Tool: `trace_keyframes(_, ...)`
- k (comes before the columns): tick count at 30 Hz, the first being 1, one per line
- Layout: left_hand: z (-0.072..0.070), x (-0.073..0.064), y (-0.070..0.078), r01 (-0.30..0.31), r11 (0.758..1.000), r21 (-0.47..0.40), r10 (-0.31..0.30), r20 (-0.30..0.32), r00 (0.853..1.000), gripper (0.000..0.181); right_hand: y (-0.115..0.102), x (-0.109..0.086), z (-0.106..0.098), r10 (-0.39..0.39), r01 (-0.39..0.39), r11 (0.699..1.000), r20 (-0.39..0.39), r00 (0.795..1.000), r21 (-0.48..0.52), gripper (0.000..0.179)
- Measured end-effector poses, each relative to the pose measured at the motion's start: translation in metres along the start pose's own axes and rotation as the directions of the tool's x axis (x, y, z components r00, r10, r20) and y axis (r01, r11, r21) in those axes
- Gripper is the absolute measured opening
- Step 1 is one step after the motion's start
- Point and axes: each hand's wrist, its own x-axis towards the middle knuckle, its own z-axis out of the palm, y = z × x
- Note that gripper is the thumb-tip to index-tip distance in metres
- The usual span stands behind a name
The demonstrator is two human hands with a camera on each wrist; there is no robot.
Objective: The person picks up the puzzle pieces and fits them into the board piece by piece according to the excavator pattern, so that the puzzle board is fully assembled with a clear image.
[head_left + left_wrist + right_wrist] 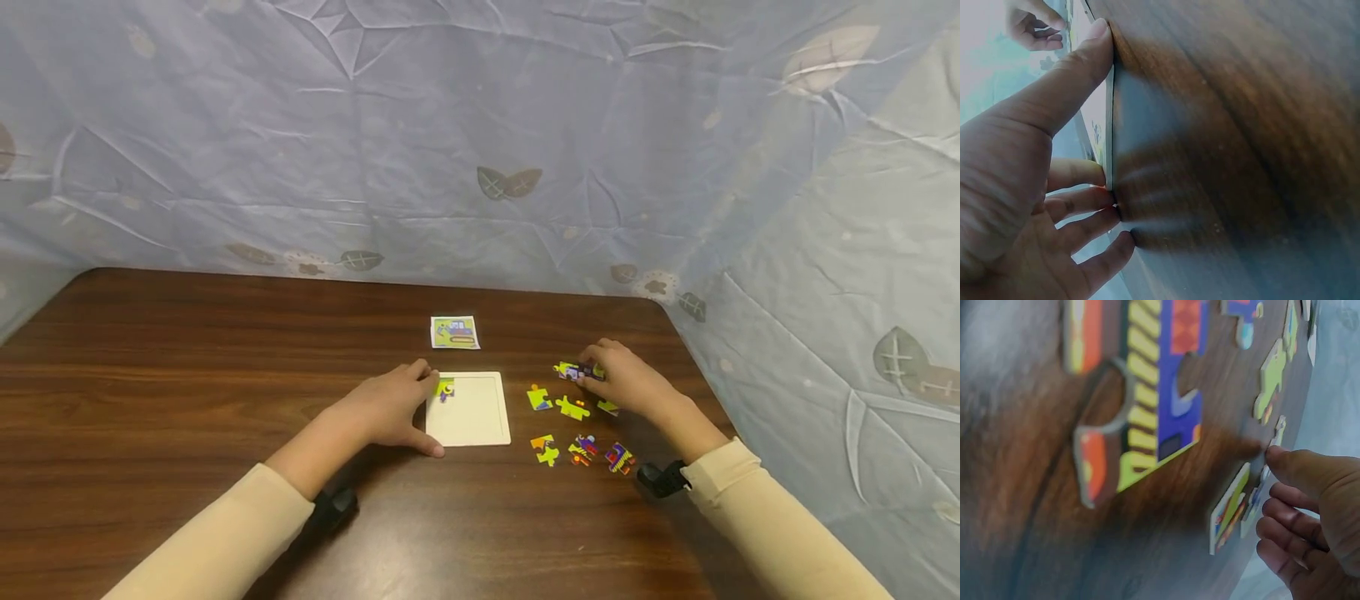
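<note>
Touching puzzle tray [476,414], my left fingers [1085,203] spread; right hand [628,379] at jigsaw piece [566,370], pinch unclear. Piece likely light, stiff; best gripped by edges.

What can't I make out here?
Head view: part of a flat lime-green puzzle piece, covered by the bare right hand.
Head view: fine detail on the small white-bordered picture card, too small.
Left wrist view: inside of the square cream tray, mostly hidden by the bare left hand.
Right wrist view: top of the purple, yellow-striped puzzle piece, cut off by the upper edge.
</note>
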Motion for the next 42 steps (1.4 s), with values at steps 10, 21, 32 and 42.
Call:
trace_keyframes(10, 0.0, -0.001, 0.001, 0.006, 1.0, -0.014, -0.006, -0.006, 1.0, 0.113, 0.004, 0.003, 0.004, -0.009, 0.008, 1.0, -0.011, 1.0, -0.022, 0.029)
trace_keyframes(21, 0.003, 0.001, 0.0, -0.009, 1.0, -0.018, 0.009, -0.014, 1.0, 0.113, 0.003, 0.009, 0.006, -0.037, 0.037, 0.999, 0.005, 0.999, 0.017, 0.018)
trace_keyframes(32, 0.004, 0.0, -0.002, -0.006, 1.0, -0.022, 0.006, -0.013, 1.0, 0.112, -0.035, 0.019, 0.008, -0.125, 0.124, 0.991, 0.008, 0.992, 0.056, 0.018)
trace_keyframes(42, 0.002, -0.002, -0.002, -0.018, 0.999, -0.027, 0.018, -0.033, 0.999, 0.11, -0.104, 0.029, 0.016, -0.235, 0.235, 0.972, 0.006, 0.972, 0.012, 0.022)
